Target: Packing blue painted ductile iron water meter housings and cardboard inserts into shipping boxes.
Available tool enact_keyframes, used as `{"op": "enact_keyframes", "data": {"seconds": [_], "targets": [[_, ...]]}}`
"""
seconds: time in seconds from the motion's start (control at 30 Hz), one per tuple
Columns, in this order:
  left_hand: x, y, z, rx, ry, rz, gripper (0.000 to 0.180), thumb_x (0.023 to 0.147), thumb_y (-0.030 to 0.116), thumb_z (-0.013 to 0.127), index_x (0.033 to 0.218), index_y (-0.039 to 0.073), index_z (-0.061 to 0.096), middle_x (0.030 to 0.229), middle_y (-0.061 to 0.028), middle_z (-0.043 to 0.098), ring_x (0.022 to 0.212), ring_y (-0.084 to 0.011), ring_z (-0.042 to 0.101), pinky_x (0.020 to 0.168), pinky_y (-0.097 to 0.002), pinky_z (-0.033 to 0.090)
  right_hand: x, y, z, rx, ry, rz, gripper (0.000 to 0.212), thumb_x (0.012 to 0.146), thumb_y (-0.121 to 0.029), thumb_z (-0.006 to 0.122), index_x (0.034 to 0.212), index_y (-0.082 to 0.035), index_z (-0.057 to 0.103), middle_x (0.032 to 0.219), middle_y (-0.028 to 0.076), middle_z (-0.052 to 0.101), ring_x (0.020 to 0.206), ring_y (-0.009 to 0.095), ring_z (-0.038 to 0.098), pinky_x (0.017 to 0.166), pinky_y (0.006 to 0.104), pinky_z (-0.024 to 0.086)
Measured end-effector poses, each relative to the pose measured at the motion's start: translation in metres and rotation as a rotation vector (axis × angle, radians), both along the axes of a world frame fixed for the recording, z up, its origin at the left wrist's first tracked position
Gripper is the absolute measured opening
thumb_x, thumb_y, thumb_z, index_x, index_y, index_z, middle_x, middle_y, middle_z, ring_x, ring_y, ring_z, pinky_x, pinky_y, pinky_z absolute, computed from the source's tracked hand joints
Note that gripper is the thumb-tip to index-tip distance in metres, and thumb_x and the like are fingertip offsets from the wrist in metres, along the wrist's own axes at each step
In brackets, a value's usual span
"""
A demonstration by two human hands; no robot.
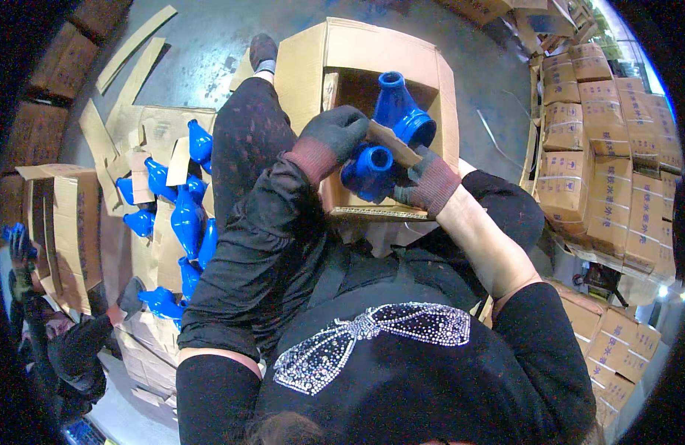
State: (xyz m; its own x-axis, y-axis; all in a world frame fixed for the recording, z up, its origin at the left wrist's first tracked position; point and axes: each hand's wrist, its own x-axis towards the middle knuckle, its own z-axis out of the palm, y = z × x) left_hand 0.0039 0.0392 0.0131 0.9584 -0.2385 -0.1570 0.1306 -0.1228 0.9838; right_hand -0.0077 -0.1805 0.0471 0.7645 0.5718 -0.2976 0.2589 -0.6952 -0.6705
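The left hand [332, 136], in a dark knit glove with a reddish cuff, has its grip curled closed, pinching the left end of a flat cardboard strip [394, 142]; the right hand [430, 180], gloved alike, is at the strip's right end and beside the near blue bottle-shaped part [367, 175], its fingers mostly hidden, so I cannot tell how far its grip is open. The strip lies between that part and the far blue part [394, 104], both at the opening of a brown cardboard box [379, 44] between the person's legs. Both parts are glossy, hollow and rounded, with ring-shaped mouths; the far one narrows to a neck at its far end. To the left, more shiny blue parts [186, 219] lie heaped on and among flat cardboard sheets [153, 126], some overlapped by the cardboard. Strapped cartons [606, 148] stand stacked at right, bent by the lens. At far left another person's gloved hand [20, 248] is dim and partly cut off, and the bottom of the brown box is mostly hidden
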Motion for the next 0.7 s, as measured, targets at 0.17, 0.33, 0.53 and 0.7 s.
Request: {"op": "enact_keyframes", "data": {"seconds": [0.17,0.33,0.53,0.7], "targets": [[0.002,-0.003,-0.003,0.064,0.034,-0.036,0.024,0.086,0.018,0.053,0.097,-0.001,0.06,0.087,-0.008,0.063,0.08,-0.015,0.06,0.074,-0.0272,0.049,-0.01,-0.002,-0.003,0.025,0.421,-0.341,0.043,0.071,-0.009,0.068,0.111,-0.016,0.053,0.083,0.004,0.06,0.076,0.023,0.061,0.072,0.037,0.05],[0.003,-0.005,-0.006,0.1,0.029,-0.047,0.025,0.086,0.019,0.053,0.098,-0.002,0.06,0.089,-0.0084,0.063,0.081,-0.0148,0.061,0.075,-0.0266,0.049,-0.015,-0.005,-0.019,0.384,-0.213,0.102,0.031,0.068,-0.018,0.062,0.095,-0.033,0.059,0.074,0.003,0.059,0.069,0.023,0.058,0.06,0.0339,0.044],[-0.002,0.0,0.001,-0.034,0.119,-0.059,0.027,0.086,0.025,0.056,0.1,0.002,0.061,0.088,-0.0075,0.064,0.08,-0.0142,0.061,0.074,-0.0255,0.049,-0.024,0.008,0.01,0.185,0.056,-0.097,0.038,0.08,-0.003,0.059,0.115,-0.002,0.044,0.106,0.015,0.059,0.096,0.026,0.06,0.087,0.0399,0.051],[-0.015,0.01,0.023,-0.237,0.452,0.058,0.054,0.085,0.057,0.049,0.097,0.005,0.058,0.076,-0.0073,0.058,0.066,-0.0179,0.055,0.062,-0.0321,0.048,0.007,0.035,0.001,1.034,1.035,-0.922,0.02,0.091,-0.017,0.05,0.103,-0.002,0.055,0.101,0.013,0.061,0.092,0.022,0.061,0.078,0.0371,0.054]]}}
